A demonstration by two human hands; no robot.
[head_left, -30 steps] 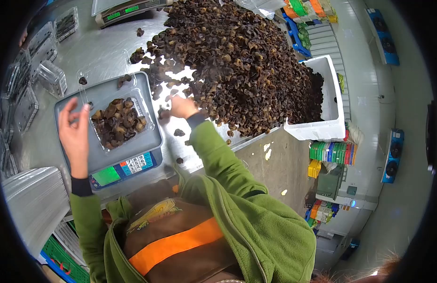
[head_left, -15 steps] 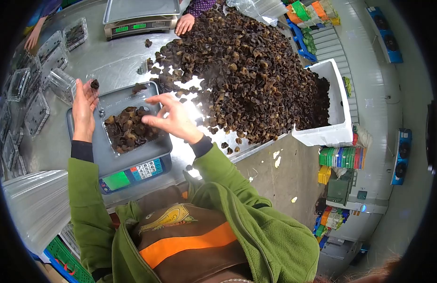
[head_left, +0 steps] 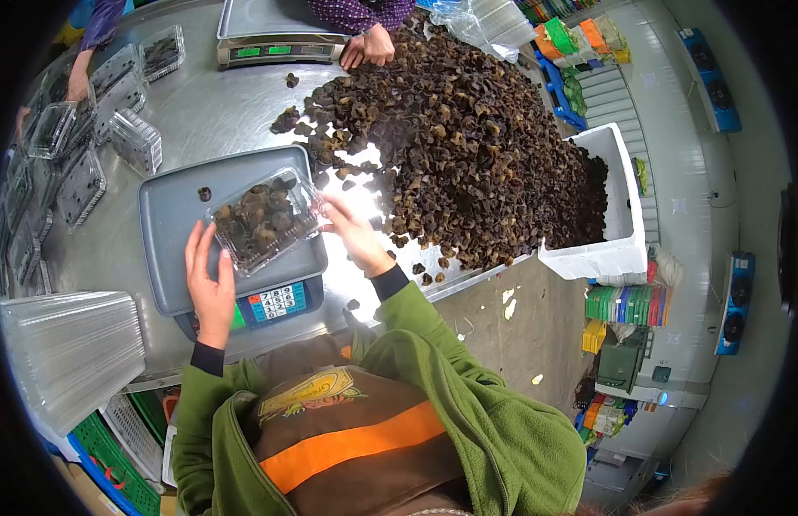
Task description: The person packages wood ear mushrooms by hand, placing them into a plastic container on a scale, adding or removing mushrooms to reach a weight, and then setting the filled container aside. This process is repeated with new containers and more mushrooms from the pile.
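A clear plastic box (head_left: 265,219) with dark brown fungus pieces inside is held tilted over the grey scale tray (head_left: 171,275). My left hand (head_left: 211,279) grips its lower left side, fingers along the edge. At its right side, my right hand (head_left: 356,230) pinches the edge. One loose dark piece (head_left: 204,194) lies on the tray. A large heap of the same dark pieces (head_left: 476,146) spreads over the metal table to the right.
Filled clear boxes (head_left: 80,185) cluster at the left, with stacked plastic trays (head_left: 76,353) below them. A second scale (head_left: 278,50) stands at the back beside a co-worker's hands (head_left: 369,46). Another person's hand (head_left: 78,79) is at the upper left. A white foam box (head_left: 635,206) lies right.
The box has risen off the scale tray and turned at an angle. Both hands have moved onto its sides. The small piece by my left hand is gone from there. A co-worker's second hand now shows.
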